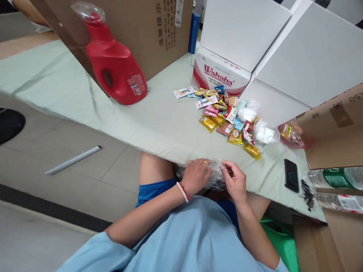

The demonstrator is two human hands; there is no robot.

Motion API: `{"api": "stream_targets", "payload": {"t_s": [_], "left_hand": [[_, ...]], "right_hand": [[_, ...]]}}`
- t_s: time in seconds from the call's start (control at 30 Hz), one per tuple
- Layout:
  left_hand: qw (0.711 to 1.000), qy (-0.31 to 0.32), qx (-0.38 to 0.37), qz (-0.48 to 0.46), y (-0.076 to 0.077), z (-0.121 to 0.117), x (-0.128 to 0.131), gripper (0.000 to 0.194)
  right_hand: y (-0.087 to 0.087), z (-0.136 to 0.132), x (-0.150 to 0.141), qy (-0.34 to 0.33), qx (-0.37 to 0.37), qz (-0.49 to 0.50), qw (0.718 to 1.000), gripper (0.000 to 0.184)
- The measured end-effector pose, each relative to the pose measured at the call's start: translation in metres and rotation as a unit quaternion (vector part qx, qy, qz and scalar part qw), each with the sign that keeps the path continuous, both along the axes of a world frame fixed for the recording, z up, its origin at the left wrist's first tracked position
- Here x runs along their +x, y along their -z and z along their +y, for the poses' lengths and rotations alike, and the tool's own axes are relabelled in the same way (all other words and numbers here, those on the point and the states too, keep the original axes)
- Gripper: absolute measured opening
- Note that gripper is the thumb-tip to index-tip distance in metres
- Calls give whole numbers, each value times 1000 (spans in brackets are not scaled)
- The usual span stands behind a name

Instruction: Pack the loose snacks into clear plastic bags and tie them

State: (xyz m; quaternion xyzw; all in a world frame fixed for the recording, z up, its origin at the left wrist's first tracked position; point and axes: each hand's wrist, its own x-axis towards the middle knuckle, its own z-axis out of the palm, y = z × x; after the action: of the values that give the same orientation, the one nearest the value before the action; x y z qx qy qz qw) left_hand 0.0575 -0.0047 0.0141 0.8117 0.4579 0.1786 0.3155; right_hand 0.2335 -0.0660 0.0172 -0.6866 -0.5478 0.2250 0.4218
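A crumpled clear plastic bag [214,176] hangs at the table's front edge, above my lap. My left hand [195,175] has its fingers curled on the bag's left side; a white and red bracelet circles that wrist. On the other side my right hand [235,181] pinches the bag's upper edge between thumb and fingers. What lies in the bag's darker lower part I cannot make out. Beyond my hands, a pile of small wrapped snacks [218,107] spreads over the pale green tablecloth [170,124]. Two white plastic bundles [265,131] lie at the pile's right side.
A red detergent jug [119,71] stands at left before a brown carton [153,37]. Behind the snacks are a Wahaha box [218,73] and white boxes [309,53]. At right lie a phone [291,175], plastic bottles [334,178] and a red bowl of snacks [292,141].
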Motion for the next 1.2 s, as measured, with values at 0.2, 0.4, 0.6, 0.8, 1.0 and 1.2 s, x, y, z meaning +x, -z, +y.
{"api": "stream_targets", "payload": {"t_s": [0.2,0.4,0.6,0.8,1.0,1.2], "left_hand": [[986,-44,-93,-132,21,18,-3,30],[923,-117,-176,-322,30,38,-14,45],[906,-242,-156,-310,50,67,-20,47],[926,-274,-133,-222,57,80,-23,50],[965,-171,-150,-129,38,81,-18,67],[978,-67,-180,-78,33,94,-21,76]], "right_hand": [[8,-2,14,-33,-54,42,997,32],[17,1,37,137,-18,233,963,34],[39,-1,53,172,-83,310,931,47],[41,-5,66,74,-124,-11,990,56],[23,29,45,-105,9,-241,965,56],[43,88,51,-11,-34,-108,993,57]]}}
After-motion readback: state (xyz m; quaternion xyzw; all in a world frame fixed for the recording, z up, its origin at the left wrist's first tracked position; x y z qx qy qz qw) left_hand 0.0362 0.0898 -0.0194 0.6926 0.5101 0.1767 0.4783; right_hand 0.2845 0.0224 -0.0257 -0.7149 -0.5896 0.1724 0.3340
